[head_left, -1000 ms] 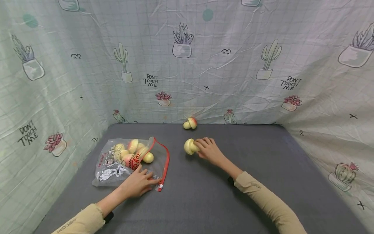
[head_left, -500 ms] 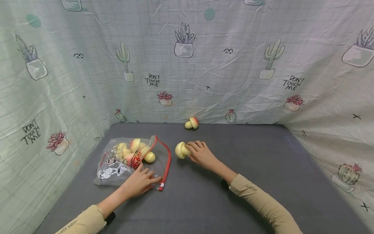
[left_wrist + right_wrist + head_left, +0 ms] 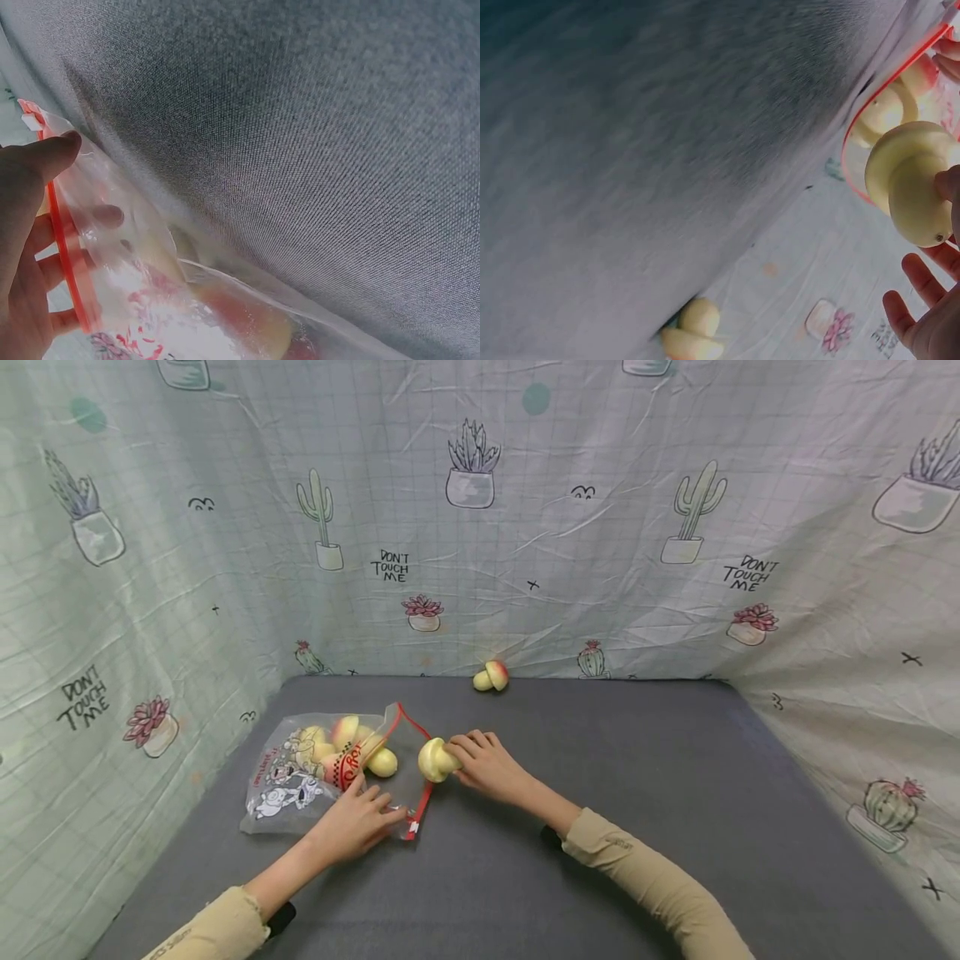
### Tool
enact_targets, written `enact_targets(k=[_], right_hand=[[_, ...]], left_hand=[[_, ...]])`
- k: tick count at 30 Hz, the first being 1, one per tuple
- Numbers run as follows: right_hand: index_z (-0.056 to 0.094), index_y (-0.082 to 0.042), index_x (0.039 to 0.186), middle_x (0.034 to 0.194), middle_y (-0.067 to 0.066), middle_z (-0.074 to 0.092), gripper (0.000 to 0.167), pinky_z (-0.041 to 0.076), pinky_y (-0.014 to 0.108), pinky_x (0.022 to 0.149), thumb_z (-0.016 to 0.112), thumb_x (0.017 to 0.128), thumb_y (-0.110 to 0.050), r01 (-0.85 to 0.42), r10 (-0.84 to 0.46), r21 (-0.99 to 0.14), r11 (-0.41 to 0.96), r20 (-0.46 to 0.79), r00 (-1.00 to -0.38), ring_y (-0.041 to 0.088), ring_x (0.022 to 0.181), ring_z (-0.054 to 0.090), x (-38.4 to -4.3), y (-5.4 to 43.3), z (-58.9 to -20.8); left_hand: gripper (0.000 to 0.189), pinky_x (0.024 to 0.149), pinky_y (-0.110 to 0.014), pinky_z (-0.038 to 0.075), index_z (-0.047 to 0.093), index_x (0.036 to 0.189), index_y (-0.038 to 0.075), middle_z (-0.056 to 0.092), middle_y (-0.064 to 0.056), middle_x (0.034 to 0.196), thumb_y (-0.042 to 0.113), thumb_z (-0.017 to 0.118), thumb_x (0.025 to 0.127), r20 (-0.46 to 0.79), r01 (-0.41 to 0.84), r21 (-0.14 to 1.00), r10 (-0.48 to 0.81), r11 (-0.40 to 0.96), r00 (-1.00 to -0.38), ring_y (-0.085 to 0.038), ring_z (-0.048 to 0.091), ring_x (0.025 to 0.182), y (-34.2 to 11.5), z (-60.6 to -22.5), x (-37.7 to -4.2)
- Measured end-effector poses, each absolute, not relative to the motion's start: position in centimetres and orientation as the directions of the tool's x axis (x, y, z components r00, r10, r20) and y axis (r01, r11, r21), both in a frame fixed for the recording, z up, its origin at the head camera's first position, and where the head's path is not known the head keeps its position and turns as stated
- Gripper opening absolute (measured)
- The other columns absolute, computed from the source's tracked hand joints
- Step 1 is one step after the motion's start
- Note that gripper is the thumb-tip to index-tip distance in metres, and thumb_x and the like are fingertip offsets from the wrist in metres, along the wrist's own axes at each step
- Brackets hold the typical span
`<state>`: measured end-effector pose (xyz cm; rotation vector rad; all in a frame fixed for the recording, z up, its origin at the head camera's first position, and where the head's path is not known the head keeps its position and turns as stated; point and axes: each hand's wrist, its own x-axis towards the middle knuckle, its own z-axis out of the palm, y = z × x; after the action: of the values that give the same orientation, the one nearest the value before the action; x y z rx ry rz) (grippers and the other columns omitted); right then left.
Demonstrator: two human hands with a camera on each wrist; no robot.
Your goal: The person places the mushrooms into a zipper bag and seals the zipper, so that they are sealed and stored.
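Note:
My right hand [image 3: 491, 768] pinches a pale yellow toy mushroom [image 3: 437, 761] by its stem, cap towards the bag. In the right wrist view the mushroom [image 3: 919, 187] overlaps the bag's opening. My left hand [image 3: 358, 820] holds the near side of the open mouth of a clear slider bag [image 3: 270, 814] with a red zip edge. In the left wrist view the thumb lies over the film near the white slider [image 3: 31, 121], and the other fingers show through the plastic. Several yellow and red toy mushrooms [image 3: 347, 733] lie inside the bag.
Another toy mushroom [image 3: 491, 677] lies at the back edge of the dark grey table [image 3: 600, 860]. A cactus-printed curtain [image 3: 525, 568] stands behind the table and along both sides.
My right hand has carried the toy mushroom leftwards from the middle of the table to the bag's mouth. The left hand stays at the bag, with its mouth edge shifted slightly.

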<state>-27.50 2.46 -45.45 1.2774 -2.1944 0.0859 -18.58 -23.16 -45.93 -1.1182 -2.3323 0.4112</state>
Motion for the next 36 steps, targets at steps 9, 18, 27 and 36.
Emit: enact_targets(k=[9, 18, 27, 36], right_hand=[[0.049, -0.017, 0.122, 0.119, -0.004, 0.050, 0.041, 0.039, 0.031, 0.078, 0.058, 0.084, -0.032, -0.808, -0.797, 0.258, 0.529, 0.480, -0.368, 0.014, 0.098, 0.045, -27.2, 0.3, -46.0], [0.050, -0.018, 0.121, 0.118, -0.004, 0.051, 0.040, 0.040, 0.031, 0.078, 0.058, 0.084, -0.032, -0.827, -0.820, 0.263, 0.497, 0.455, -0.348, 0.014, 0.100, 0.046, -26.7, -1.3, -46.0], [0.049, -0.020, 0.123, 0.121, -0.006, 0.051, 0.040, 0.040, 0.030, 0.082, 0.053, 0.087, -0.035, -0.823, -0.851, 0.315, 0.473, 0.406, -0.334, 0.013, 0.104, 0.045, -26.5, -2.6, -46.1], [0.049, -0.023, 0.124, 0.122, -0.008, 0.051, 0.042, 0.039, 0.029, 0.082, 0.056, 0.085, -0.037, -0.811, -0.871, 0.373, 0.450, 0.382, -0.308, 0.011, 0.102, 0.045, -26.4, -3.8, -46.4]], left_hand=[[0.024, 0.076, -0.044, 0.042, 0.057, 0.090, 0.023, 0.055, 0.002, 0.075, 0.027, 0.068, 0.069, 0.342, 0.637, -0.482, 0.798, 0.602, -0.495, -0.018, 0.053, 0.071, -22.9, -46.1, -18.2], [0.020, 0.069, -0.037, 0.040, 0.059, 0.087, 0.016, 0.057, 0.001, 0.080, 0.018, 0.064, 0.067, 0.335, 0.610, -0.542, 0.814, 0.579, -0.475, -0.018, 0.052, 0.073, -22.6, -46.7, -17.8], [0.031, 0.074, -0.040, 0.043, 0.062, 0.101, 0.018, 0.058, 0.001, 0.090, 0.017, 0.065, 0.070, 0.302, 0.606, -0.560, 0.820, 0.566, -0.486, -0.018, 0.052, 0.083, -22.6, -46.5, -17.5], [0.032, 0.076, -0.040, 0.042, 0.061, 0.105, 0.020, 0.057, 0.001, 0.093, 0.018, 0.051, 0.075, 0.299, 0.604, -0.577, 0.830, 0.550, -0.471, -0.017, 0.052, 0.087, -22.4, -46.8, -17.2]])
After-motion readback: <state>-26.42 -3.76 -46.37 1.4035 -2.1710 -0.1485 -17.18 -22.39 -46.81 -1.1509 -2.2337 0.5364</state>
